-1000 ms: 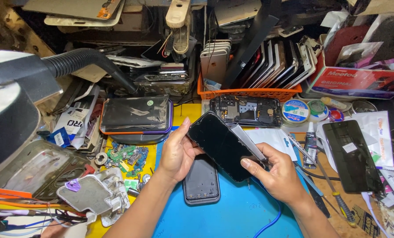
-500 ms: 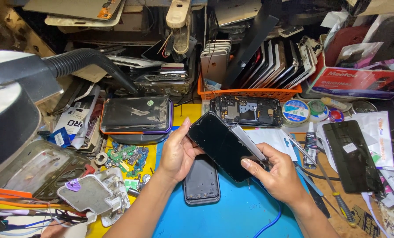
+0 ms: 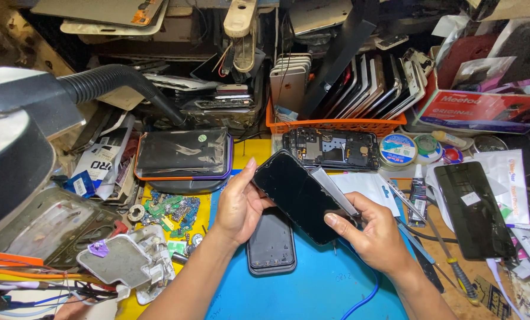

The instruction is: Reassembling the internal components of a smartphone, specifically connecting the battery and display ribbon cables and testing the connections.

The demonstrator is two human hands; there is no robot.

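The blue mat (image 3: 312, 290) lay amid a crowded repair bench, an orange basket (image 3: 336, 125) of phones behind it. We held the black phone screen (image 3: 303, 195) tilted above the mat, our left hand (image 3: 238, 204) gripping its upper left edge, our right hand (image 3: 374, 234) closed on its lower right corner beside a loose grey strip (image 3: 335, 189). A dark phone case (image 3: 271, 244) rested beneath. We judged the panel was being inspected or separated; next called for steady, gentle edge pressure.
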